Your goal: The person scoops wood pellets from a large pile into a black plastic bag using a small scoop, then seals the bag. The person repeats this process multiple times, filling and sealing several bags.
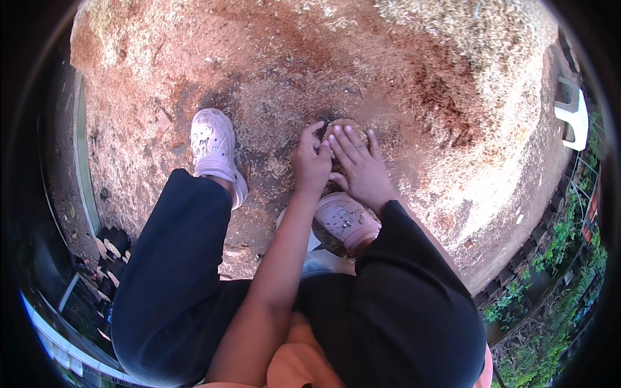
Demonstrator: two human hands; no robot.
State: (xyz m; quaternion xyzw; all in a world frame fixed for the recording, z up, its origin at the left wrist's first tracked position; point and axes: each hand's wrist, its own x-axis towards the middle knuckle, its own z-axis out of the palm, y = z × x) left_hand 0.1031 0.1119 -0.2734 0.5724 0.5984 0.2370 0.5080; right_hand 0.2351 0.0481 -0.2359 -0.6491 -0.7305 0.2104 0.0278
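A small round dark-edged container (pixel 349 123) of brown fibrous shavings stands on the ground just ahead of my right foot. My left hand (pixel 312 159) is curled round its left side, the thumb toward the rim. Across its top lies my right hand (pixel 363 165), palm down, with the fingers stretched out and slightly spread on the shavings. Much of the container is hidden under my hands, so its exact kind cannot be made out. Loose brown and straw-coloured shavings (pixel 291 84) spread all around and beyond it.
My pink clogs (pixel 213 142) stand apart on the shavings. A white plastic chair (pixel 572 119) is at the far right. Dark edging and green plants (pixel 559 249) run along the right, a pale strip (pixel 85 155) along the left. Dark bags (pixel 113 252) lie at lower left.
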